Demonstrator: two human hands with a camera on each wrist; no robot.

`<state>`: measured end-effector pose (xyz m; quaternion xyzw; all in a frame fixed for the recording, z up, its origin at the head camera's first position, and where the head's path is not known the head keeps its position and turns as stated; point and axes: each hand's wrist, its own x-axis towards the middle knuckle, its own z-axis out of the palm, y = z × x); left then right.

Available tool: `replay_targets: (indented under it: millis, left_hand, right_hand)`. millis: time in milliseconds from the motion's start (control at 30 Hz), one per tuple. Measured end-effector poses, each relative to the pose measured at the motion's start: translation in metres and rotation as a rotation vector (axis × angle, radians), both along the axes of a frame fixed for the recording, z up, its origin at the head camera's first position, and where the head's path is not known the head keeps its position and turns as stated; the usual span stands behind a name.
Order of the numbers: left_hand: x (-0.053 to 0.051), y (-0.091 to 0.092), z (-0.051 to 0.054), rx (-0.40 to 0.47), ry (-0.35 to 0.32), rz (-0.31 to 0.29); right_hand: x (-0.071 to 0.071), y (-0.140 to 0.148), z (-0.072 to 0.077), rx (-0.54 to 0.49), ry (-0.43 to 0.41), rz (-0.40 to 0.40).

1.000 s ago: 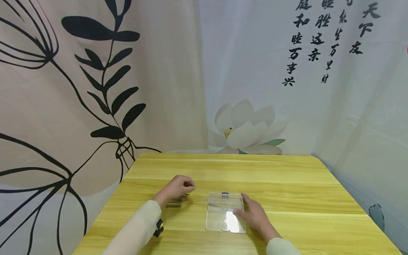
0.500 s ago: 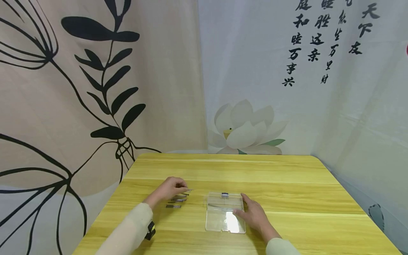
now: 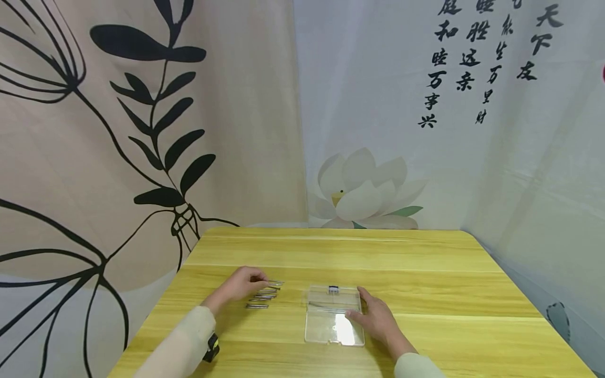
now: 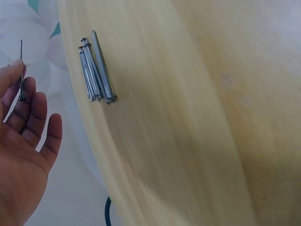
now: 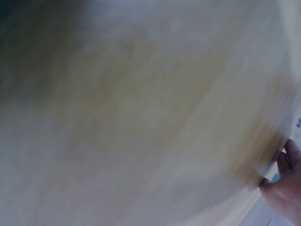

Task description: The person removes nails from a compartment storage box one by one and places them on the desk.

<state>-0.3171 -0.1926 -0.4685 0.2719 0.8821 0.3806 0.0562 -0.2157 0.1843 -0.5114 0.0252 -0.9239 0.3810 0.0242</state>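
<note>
In the left wrist view, a slim nail (image 4: 21, 89) is pinched between the thumb and fingers of my left hand (image 4: 23, 136). Beside it, several larger steel nails (image 4: 96, 70) lie bunched on the table. The head view shows my left hand (image 3: 243, 283) at the far end of the nail pile (image 3: 262, 297). A clear plastic box (image 3: 334, 317) lies with its lid folded open toward me, a small dark-and-white latch at its far edge. My right hand (image 3: 378, 315) holds the box's right side, thumb over the edge near the hinge. The right wrist view is blurred.
A wood-grain table (image 3: 449, 294) carries everything. Behind it hangs a printed curtain (image 3: 255, 105) with plants, a lotus and Chinese characters. A small black device (image 3: 211, 347) sits by the left cuff.
My left hand has moved left, away from the box and back over the nail pile, uncovering more of the nails. The right hand and box have stayed in place.
</note>
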Motion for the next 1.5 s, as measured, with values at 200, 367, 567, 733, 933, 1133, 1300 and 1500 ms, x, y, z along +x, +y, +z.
replay_targets:
  millis: [200,367,567,733,933,1133,1300,1500]
  left_hand:
    - [0.003,-0.008,-0.002,0.003,-0.016,0.013]
    - [0.006,-0.012,-0.002,0.013,-0.030,0.012]
    - [0.010,-0.020,-0.005,0.013,-0.047,0.009]
    - [0.014,-0.025,-0.010,0.003,-0.049,-0.004]
    - [0.017,-0.029,-0.016,-0.006,-0.075,0.004]
    - [0.021,-0.030,-0.021,-0.003,-0.089,-0.005]
    - [0.025,-0.032,-0.023,0.012,-0.113,-0.016]
    - [0.028,-0.035,-0.025,0.008,-0.113,-0.022]
  right_hand:
    - [0.000,0.000,0.001,0.002,-0.003,-0.002]
    - [0.000,0.000,0.001,0.000,-0.005,-0.001]
    - [0.000,0.000,0.001,0.000,0.000,-0.003]
    - [0.001,0.000,0.002,-0.002,-0.004,-0.004]
    - [0.001,0.000,0.002,-0.008,-0.009,-0.006]
    - [0.001,0.000,0.002,-0.007,-0.012,-0.004]
    - [0.001,0.000,0.002,-0.008,-0.014,0.000]
    - [0.000,0.000,0.002,-0.007,-0.009,0.002]
